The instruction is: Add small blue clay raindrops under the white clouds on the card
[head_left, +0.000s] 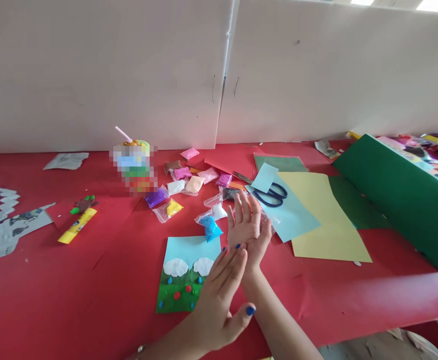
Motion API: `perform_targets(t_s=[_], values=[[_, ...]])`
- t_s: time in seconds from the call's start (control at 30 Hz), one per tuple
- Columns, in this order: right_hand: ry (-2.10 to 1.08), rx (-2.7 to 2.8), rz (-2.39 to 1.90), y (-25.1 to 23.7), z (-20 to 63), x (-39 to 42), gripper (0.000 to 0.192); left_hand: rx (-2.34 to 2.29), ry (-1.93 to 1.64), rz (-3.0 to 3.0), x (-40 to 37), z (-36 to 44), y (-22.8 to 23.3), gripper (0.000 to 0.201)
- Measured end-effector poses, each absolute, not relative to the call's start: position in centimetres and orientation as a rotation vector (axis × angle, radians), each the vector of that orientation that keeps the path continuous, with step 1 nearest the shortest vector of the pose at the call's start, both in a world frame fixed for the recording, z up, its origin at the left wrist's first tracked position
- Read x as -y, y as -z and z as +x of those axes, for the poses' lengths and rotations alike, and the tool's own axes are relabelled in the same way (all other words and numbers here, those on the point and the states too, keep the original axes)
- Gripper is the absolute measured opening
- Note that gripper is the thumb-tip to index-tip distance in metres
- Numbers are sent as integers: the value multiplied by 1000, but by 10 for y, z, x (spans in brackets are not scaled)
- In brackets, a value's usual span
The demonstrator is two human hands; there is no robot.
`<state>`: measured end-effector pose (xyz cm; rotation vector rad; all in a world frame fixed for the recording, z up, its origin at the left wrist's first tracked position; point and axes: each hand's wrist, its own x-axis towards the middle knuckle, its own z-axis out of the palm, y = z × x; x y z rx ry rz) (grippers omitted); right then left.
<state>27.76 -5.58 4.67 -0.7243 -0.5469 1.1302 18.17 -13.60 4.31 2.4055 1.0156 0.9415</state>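
Blue-painted nails mark both hands, which meet palm against palm above the red table (72,280). The left hand (219,300) is flat and fully open, fingers straight and together, thumb spread to the side; it presses on the lower palm of the right hand (247,227). The right hand is also open, fingers stretched upward and a little apart. Whether something small lies between the two palms cannot be told; neither hand grips anything visible.

At 9 o'clock from the left hand, just beside it, lies a clay picture card (186,275) with pale blue sky, two white clouds, green ground and small coloured dots. At 10 o'clock from the right hand a blue clay packet (210,227) lies near the card's top edge, and further toward 11 o'clock more small clay packets (188,182) are scattered, pink, white, purple and yellow. At 1 o'clock from the right hand dark scissors (273,195) rest on a light blue paper sheet (292,217), which overlaps a yellow paper sheet (324,220). Far at 3 o'clock stands a green board (395,197). Well apart at 9 o'clock lies a yellow glue stick (76,226)
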Motion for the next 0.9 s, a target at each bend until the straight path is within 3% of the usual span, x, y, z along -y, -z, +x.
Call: perform_targets(t_s=[0.47, 0.67, 0.9], values=[[-779, 766, -684, -46, 289, 57, 45, -726, -939, 782, 127, 185, -45, 55], [-681, 889, -763, -44, 287, 58, 50, -753, -943, 705, 123, 183, -43, 50], [-817, 922, -793, -46, 278, 68, 54, -1010, -1117, 1180, 125, 184, -38, 39]])
